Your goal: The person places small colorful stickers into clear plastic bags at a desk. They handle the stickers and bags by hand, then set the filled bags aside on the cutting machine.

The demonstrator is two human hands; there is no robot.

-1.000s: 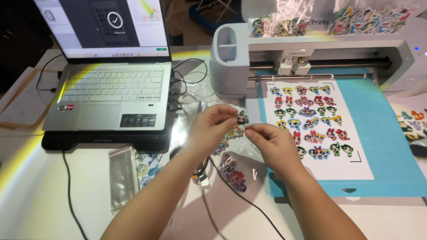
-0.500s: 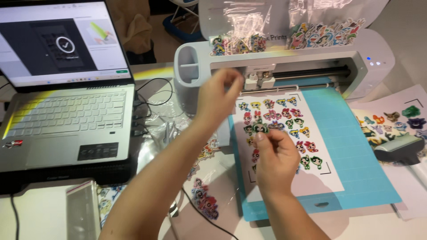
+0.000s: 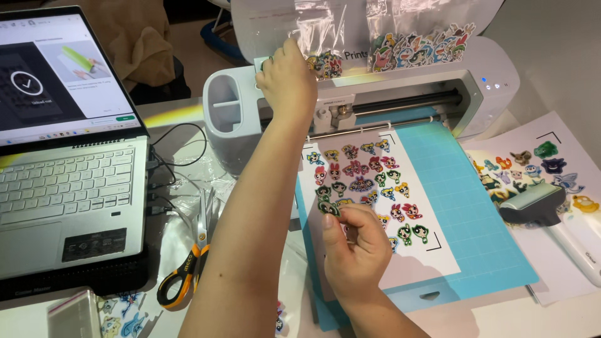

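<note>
1. The right hand pinches a small cartoon sticker between thumb and fingers, near the left edge of the white sticker sheet. This looks like the peeling step: one sticker comes off the sheet.
2. The left hand is far away, up at the clear plastic bag on top of the white cutting machine. Its fingers are curled at the bag's edge, but I cannot tell if they truly grip it.
3. The sheet lies flat on the blue mat. Its long side runs from the near edge toward the machine, tilted a little to the right.
4. The sticker is too small to tell which way it points.
5. The next move calls for a soft, steady pinch, so the sticker does not bend or stick to the fingers.
6. Scissors lie left of the mat, beside the laptop.
</note>
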